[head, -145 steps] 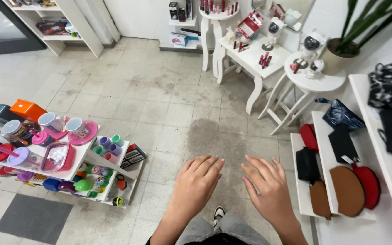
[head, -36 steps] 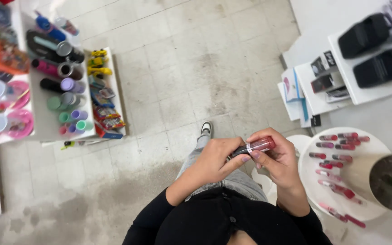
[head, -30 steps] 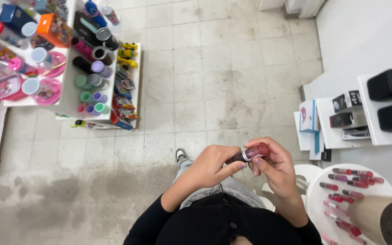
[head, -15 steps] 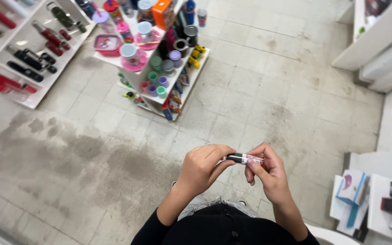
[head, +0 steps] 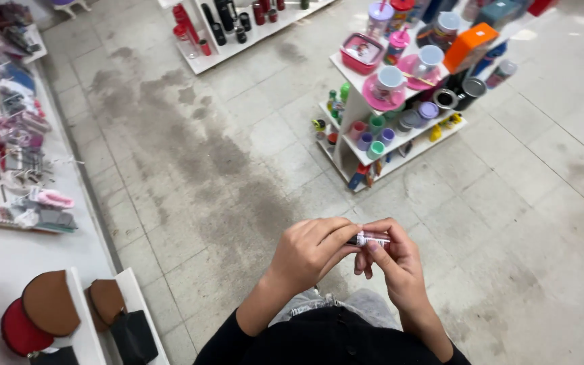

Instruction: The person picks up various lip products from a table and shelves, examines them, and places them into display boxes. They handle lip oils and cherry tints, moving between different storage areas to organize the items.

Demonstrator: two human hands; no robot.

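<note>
Perhaps lip-gloss tube (head: 372, 238), both hands

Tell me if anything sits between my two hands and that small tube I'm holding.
Nothing visible does. The left hand and the right hand both touch the small clear tube with a dark cap directly, fingertips meeting around it, above the grey tiled floor.

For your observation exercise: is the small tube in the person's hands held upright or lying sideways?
Sideways. The tube lies roughly level, with the left hand at one end and the right hand at the other.
</note>
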